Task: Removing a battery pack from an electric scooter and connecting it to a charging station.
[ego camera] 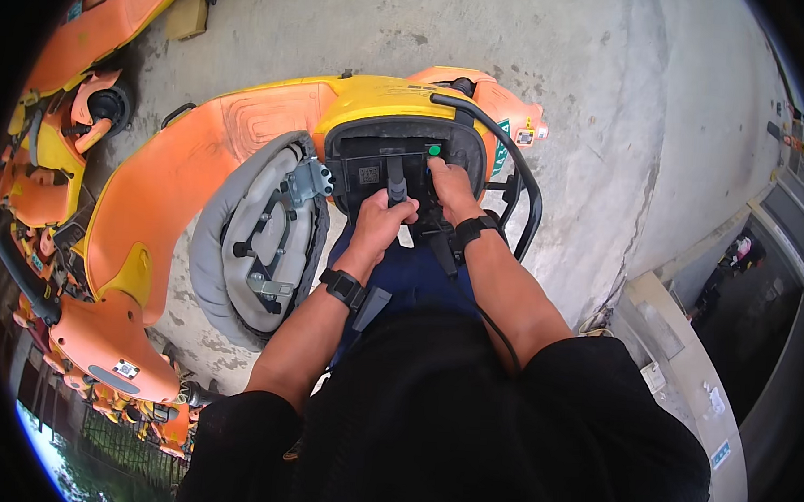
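In front of me stands an orange and yellow scooter [267,110] with its grey seat [217,243] swung open to the left. Its underside and metal hinge [309,182] face me. My left hand [382,222] is closed around the lower end of a dark grey plug or strap end [396,185] in the open seat compartment [353,126]. Beside the plug is a black panel bearing a printed code [368,175]. My right hand [453,189] reaches into the compartment's right side, its fingers curled just below a round green piece [434,150]. What those fingers hold is hidden.
A black rear rail [529,189] curves around the compartment's right side. A black connector [444,254] with a cord [499,332] hangs below my right wrist. More orange scooters [56,168] stand at left. A concrete ledge [699,372] lies at lower right.
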`<state>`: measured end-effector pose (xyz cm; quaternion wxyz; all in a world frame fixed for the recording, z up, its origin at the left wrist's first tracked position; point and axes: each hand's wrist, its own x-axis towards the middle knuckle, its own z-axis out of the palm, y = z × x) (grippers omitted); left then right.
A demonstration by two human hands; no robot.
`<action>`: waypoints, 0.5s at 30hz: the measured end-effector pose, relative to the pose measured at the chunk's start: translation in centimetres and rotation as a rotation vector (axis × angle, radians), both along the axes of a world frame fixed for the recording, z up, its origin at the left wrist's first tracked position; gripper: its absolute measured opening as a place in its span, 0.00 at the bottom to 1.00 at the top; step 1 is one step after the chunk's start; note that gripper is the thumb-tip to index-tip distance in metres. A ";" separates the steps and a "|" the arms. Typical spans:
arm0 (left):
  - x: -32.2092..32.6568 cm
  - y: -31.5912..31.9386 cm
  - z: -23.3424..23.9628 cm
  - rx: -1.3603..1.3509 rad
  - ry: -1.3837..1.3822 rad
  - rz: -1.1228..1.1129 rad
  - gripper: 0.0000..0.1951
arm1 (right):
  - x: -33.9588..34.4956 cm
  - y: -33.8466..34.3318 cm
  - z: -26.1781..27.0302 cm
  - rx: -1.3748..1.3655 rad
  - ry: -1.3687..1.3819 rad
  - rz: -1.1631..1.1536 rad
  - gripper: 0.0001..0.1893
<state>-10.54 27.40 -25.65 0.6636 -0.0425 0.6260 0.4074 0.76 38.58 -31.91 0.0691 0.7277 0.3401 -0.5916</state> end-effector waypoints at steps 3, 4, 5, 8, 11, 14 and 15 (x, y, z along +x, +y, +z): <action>0.1 -0.3 0.1 -0.036 -0.017 -0.004 0.08 | 0.1 0.2 1.1 -0.190 0.102 -0.191 0.20; 0.1 -0.2 0.1 -0.037 -0.017 0.002 0.08 | -0.1 0.3 1.4 -0.192 0.102 -0.186 0.20; 0.2 -0.2 0.1 -0.040 -0.013 0.000 0.08 | -0.3 0.4 1.7 -0.176 0.083 -0.177 0.21; 0.4 0.1 -0.1 -0.030 -0.026 0.017 0.08 | 0.2 0.1 2.6 -0.146 0.100 -0.118 0.20; 0.8 0.0 -0.6 -0.015 -0.051 0.055 0.07 | -0.5 0.4 4.7 -0.115 0.172 -0.109 0.18; -0.4 0.4 -1.0 -0.016 -0.026 0.061 0.07 | -1.9 2.5 5.8 0.014 0.211 -0.246 0.18; -0.5 0.0 -0.4 -0.046 -0.007 0.047 0.07 | -1.2 2.9 5.5 0.047 0.220 -0.313 0.18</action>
